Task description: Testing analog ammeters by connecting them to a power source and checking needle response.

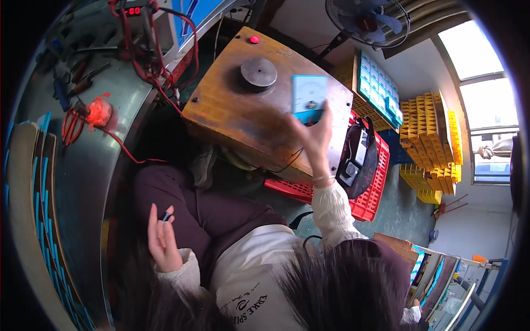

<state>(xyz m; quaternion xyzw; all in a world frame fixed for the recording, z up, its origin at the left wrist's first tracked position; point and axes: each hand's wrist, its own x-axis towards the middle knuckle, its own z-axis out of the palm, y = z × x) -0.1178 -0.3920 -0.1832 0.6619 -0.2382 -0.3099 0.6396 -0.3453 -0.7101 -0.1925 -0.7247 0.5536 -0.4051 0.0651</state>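
Observation:
My right hand (312, 135) is raised over a worn wooden box (232, 116) and grips a light blue square meter (308, 97) with a white dial face. The box carries a round grey metal disc (258, 72) and a small red button (254, 39) near its far edge. My left hand (161, 235) hovers low above my lap, pinching a small dark part (165, 216) between thumb and fingers. It sits close to the edge of the grey metal bench (94, 160). My head and dark hair fill the bottom of the picture.
Red wires (144, 60), an orange-red clip (98, 112) and hand tools lie on the bench. A red plastic crate (369, 193) holding black devices stands right of the box. Beyond are a tray of blue meters (381, 88), stacked yellow crates (430, 138) and a fan (367, 22).

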